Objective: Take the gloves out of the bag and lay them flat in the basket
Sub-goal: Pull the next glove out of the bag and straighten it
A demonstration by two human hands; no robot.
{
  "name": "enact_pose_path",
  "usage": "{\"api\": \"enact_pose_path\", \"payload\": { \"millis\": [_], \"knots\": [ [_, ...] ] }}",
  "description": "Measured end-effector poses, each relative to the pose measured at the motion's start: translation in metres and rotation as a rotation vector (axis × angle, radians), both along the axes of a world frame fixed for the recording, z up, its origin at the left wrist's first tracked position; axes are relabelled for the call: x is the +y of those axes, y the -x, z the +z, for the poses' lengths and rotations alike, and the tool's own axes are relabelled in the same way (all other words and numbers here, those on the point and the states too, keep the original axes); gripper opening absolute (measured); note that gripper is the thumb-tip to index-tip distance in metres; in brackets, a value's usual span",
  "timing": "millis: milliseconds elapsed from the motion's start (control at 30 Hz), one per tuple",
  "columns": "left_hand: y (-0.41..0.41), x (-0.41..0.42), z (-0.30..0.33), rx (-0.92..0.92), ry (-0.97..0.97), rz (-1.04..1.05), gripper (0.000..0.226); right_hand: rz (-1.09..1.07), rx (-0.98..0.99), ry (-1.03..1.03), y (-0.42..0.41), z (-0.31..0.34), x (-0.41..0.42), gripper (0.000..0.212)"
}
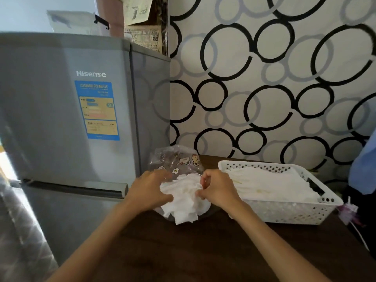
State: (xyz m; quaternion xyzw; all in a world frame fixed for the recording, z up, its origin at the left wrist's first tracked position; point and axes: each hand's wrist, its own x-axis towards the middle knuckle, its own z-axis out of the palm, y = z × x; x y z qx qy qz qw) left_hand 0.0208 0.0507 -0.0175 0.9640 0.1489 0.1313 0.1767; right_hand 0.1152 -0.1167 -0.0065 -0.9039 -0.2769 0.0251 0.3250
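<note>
A clear plastic bag [176, 157] printed with cartoon figures lies on the dark wooden table [203, 251], its mouth toward me. A bunch of white gloves [186, 202] spills out of that mouth. My left hand [149, 190] grips the left side of the bunch, fingers curled into the fabric. My right hand [216, 189] pinches the right side of the bunch between thumb and fingers. To the right stands a white perforated basket [289, 210], and white gloves [270, 184] lie flat inside it.
A grey Hisense fridge [67, 119] stands right against the table's left side. The wall behind carries a black and grey ring pattern. Blue cloth [364, 169] hangs at the right edge, and a small purple-white object [348, 210] sits beside the basket.
</note>
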Motion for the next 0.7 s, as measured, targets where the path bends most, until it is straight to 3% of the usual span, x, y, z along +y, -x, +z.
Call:
{"api": "enact_pose_path", "payload": {
  "millis": [100, 200, 400, 533, 600, 700],
  "knots": [
    [-0.007, -0.016, -0.002, -0.009, -0.089, -0.158, 0.079, 0.084, 0.034, 0.069, -0.001, 0.008, 0.0, 0.028],
    [-0.018, -0.022, -0.017, -0.074, -0.21, -0.129, 0.062, 0.174, 0.048, 0.17, -0.005, 0.015, -0.007, 0.036],
    [-0.028, -0.016, -0.018, -0.094, -0.109, -0.051, 0.043, 0.129, -0.03, 0.013, -0.013, 0.017, -0.023, 0.018],
    [-0.033, -0.013, -0.02, -0.1, -0.104, -0.067, 0.046, 0.104, 0.186, -0.121, -0.015, 0.016, -0.024, 0.015],
    [-0.034, -0.012, -0.022, -0.132, -0.079, -0.173, 0.055, 0.115, 0.321, -0.157, -0.014, 0.016, -0.023, 0.017],
    [-0.032, -0.014, -0.022, -0.212, 0.015, -0.377, 0.059, 0.115, 0.325, -0.135, -0.015, 0.016, -0.021, 0.028]
  ]
}}
